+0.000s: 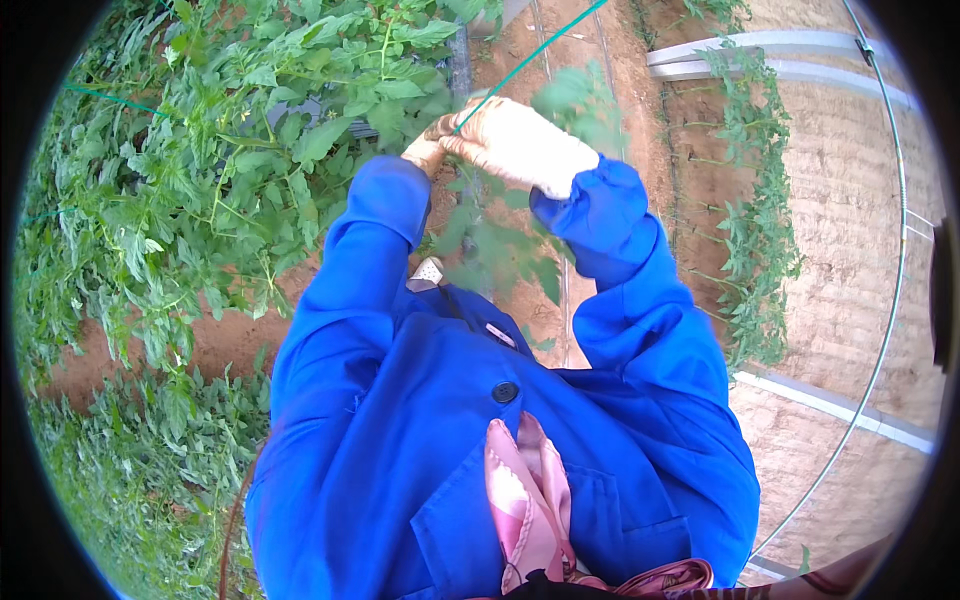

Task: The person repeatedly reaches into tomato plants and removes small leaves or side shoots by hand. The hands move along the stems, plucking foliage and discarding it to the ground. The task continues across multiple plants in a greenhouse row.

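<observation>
In front of me, at the upper middle of the head view, my two hands meet with their fingers together. My right hand point(520, 140), bright with glare, is closed, and a taut green string point(540, 50) runs down to its fingers from the top edge. My left hand point(426, 150) touches it, fingers bent; what they hold is hidden. Around and below the hands hangs a leafy green plant point(490, 245), blurred, that looks like a tomato vine. Its stem at the fingers cannot be made out.
Dense tomato-like plants point(230, 150) fill the left side, with another green string point(115, 98) among them. At right stands a row of smaller plants point(750, 210) beside pale metal bars point(780, 55) and a curved cable point(895, 200). Reddish soil point(525, 310) lies below.
</observation>
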Tool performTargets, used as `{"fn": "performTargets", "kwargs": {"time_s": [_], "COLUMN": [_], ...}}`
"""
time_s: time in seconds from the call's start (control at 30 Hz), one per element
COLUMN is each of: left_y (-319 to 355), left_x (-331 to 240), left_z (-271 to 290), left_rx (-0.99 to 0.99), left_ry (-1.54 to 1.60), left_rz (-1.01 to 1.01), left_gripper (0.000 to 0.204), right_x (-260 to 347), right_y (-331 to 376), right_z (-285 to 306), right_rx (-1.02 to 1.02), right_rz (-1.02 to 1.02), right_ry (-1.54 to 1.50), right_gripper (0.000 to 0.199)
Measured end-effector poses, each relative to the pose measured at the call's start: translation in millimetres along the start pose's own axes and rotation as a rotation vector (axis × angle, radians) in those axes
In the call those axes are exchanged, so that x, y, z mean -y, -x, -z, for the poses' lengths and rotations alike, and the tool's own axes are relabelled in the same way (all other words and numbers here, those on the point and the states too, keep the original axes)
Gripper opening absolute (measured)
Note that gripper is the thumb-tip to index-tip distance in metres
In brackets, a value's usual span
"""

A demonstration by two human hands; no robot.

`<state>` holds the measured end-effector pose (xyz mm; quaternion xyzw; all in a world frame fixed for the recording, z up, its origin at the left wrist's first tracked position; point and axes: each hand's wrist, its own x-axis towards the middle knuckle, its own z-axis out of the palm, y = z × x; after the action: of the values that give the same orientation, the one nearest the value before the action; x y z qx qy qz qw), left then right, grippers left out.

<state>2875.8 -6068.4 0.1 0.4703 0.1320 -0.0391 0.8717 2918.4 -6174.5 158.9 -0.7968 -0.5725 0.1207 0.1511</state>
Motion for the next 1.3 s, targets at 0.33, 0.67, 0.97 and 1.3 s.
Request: {"fn": "performTargets", "kwargs": {"time_s": [0.33, 0.67, 0.97, 1.3], "left_y": [42, 33, -11, -19], "left_x": [112, 139, 125, 19], "left_z": [-19, -65, -26, 100], "left_rx": [0.036, 0.380, 0.700, 0.306], "left_ry": [-0.662, -1.600, -1.068, -0.436], "left_rz": [0.101, 0.141, 0.362, 0.005], "left_gripper": [0.041, 0.072, 0.046, 0.034], "right_x": [-65, -57, -90, -216], "right_y": [-13, -62, -59, 43], "right_z": [-16, -20, 1, -48], "right_rx": [0.105, 0.150, 0.218, -0.314], "right_rz": [-0.195, -0.159, -0.181, -0.703], "right_ry": [-0.052, -0.105, -0.200, -0.316], "right_gripper": [0.039, 0.036, 0.039, 0.035]}}
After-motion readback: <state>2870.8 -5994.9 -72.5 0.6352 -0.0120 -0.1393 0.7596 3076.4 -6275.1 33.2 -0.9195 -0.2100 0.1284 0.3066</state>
